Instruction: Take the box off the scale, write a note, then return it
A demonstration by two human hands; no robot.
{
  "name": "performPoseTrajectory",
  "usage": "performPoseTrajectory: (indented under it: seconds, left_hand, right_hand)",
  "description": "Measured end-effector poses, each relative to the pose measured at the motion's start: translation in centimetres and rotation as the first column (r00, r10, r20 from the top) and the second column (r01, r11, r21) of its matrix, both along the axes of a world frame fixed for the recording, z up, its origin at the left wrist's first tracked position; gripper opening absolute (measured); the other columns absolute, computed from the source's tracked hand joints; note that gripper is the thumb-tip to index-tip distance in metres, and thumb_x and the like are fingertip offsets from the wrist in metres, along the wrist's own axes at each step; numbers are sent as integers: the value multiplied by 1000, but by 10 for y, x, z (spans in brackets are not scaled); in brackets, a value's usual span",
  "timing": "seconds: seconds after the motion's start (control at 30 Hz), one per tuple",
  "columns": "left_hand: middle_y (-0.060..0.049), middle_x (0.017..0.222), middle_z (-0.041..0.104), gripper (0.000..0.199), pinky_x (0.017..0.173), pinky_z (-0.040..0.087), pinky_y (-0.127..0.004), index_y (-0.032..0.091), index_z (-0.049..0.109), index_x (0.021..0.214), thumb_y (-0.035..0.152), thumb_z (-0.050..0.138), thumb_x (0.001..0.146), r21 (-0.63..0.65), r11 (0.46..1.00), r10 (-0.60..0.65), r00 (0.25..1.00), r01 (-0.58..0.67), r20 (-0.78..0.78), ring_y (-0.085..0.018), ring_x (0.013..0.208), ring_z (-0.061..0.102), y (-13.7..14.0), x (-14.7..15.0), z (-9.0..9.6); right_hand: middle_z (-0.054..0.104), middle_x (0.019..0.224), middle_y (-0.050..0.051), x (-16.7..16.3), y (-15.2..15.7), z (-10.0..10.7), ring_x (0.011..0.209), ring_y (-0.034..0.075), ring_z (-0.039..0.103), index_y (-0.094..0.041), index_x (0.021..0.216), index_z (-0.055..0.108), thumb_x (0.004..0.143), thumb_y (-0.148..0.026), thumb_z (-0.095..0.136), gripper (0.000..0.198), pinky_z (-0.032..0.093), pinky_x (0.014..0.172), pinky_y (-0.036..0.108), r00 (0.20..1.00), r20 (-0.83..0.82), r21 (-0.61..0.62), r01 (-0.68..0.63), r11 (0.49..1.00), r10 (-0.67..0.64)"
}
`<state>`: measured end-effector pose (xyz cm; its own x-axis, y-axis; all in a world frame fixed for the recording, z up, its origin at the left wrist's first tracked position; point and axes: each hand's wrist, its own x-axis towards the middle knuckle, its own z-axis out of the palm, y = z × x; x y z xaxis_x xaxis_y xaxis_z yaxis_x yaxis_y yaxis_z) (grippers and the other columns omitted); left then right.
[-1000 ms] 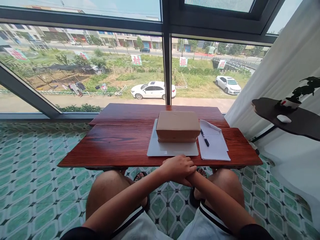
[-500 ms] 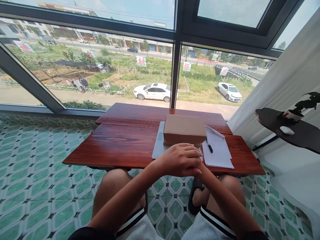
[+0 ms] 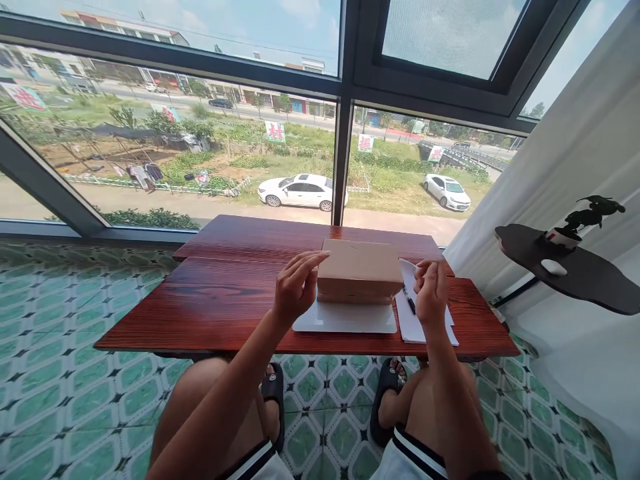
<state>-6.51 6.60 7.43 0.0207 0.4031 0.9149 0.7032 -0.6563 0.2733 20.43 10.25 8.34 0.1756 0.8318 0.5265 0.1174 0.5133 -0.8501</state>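
Note:
A brown cardboard box [image 3: 358, 272] rests on a flat silver-grey slab [image 3: 345, 320] that looks like a laptop. My left hand [image 3: 297, 285] is raised at the box's left side, fingers stretched toward it; whether the fingertips touch it I cannot tell. On the other side, my right hand [image 3: 431, 291] hovers over white paper sheets [image 3: 414, 331], apart from the box, its fingers partly bent and holding nothing visible. A black pen [image 3: 409, 300] lies on the sheets between the box and that hand.
All this stands on a dark red wooden table [image 3: 210, 300] in front of large windows. To the right, a dark wavy shelf [image 3: 585, 280] carries a potted plant [image 3: 565, 235] and a white rounded object [image 3: 554, 267], near a white curtain [image 3: 505, 207].
My hands, laid one over the other in front of the box before, have parted and risen to its left and right. The view has tilted slightly upward. The box stays on the slab.

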Motion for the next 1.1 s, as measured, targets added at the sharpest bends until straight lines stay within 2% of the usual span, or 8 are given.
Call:
performPoseTrajectory:
  seconds: [0.1, 0.17, 0.23, 0.3, 0.37, 0.5, 0.73, 1.1]
  left_hand:
    - [-9, 121, 71, 38, 103, 52, -38, 21, 62, 124, 28, 33, 102, -131, 989, 96, 958, -62, 272, -17, 116, 65, 3, -4, -6]
    - [-10, 123, 70, 39, 108, 48, -41, 21, 53, 133, 33, 35, 101, -238, 971, 137, 899, -37, 416, -18, 121, 62, 7, -3, -11]
    - [-10, 125, 70, 46, 115, 42, -43, 20, 40, 142, 35, 42, 99, -342, 939, 161, 840, 31, 519, -18, 129, 58, 11, -1, -17]
    - [-11, 133, 65, 54, 119, 37, -45, 21, 32, 146, 34, 46, 95, -432, 894, 185, 780, 119, 598, -19, 135, 53, 15, 1, -23]
    - [-13, 144, 56, 57, 119, 36, -44, 23, 32, 147, 34, 47, 93, -498, 845, 216, 728, 195, 651, -20, 139, 48, 19, 5, -30]
    - [-13, 154, 45, 54, 122, 32, -43, 20, 40, 143, 37, 46, 91, -577, 771, 262, 693, 268, 672, -23, 144, 42, 21, 16, -41]
    - [-12, 158, 41, 60, 126, 25, -45, 20, 40, 146, 45, 46, 91, -632, 749, 266, 783, 200, 563, -26, 149, 35, 19, 28, -57]
    - [-12, 158, 40, 62, 127, 24, -45, 21, 38, 148, 51, 42, 94, -618, 754, 269, 753, 224, 601, -25, 149, 35, 17, 39, -59]
  right_hand:
    - [49, 78, 3, 7, 14, -12, 62, 15, 44, -20, 100, 53, 104, -46, 33, 33, 38, 55, 29, 993, 18, 15, 118, 993, -118]
    - [57, 91, 7, 9, 21, -24, 80, 18, 54, -18, 102, 57, 102, -40, 34, 31, 44, 74, 34, 967, 147, 65, 200, 978, -208]
    - [61, 105, 10, 9, 26, -38, 102, 22, 56, -17, 101, 60, 98, -38, 41, 28, 43, 92, 40, 937, 223, 105, 250, 963, -268]
    - [62, 114, 12, 6, 28, -54, 112, 25, 55, -16, 106, 61, 95, -38, 44, 31, 40, 103, 43, 947, 193, 60, 251, 966, -258]
    - [59, 127, 14, 0, 29, -69, 122, 26, 52, -14, 119, 60, 93, -42, 43, 41, 36, 110, 45, 975, 92, -84, 208, 975, -200]
    - [47, 148, 15, -12, 25, -89, 139, 27, 41, -13, 141, 49, 94, -53, 40, 62, 30, 118, 44, 996, -57, -291, 54, 955, -73]
    - [45, 151, 14, -23, 19, -93, 142, 23, 38, -14, 146, 46, 98, -56, 35, 65, 24, 122, 43, 999, 38, -233, 5, 972, 4]
    - [46, 148, 19, -25, 20, -98, 144, 27, 36, -9, 138, 50, 91, -68, 30, 77, 20, 123, 46, 996, 84, -286, 52, 957, -29]
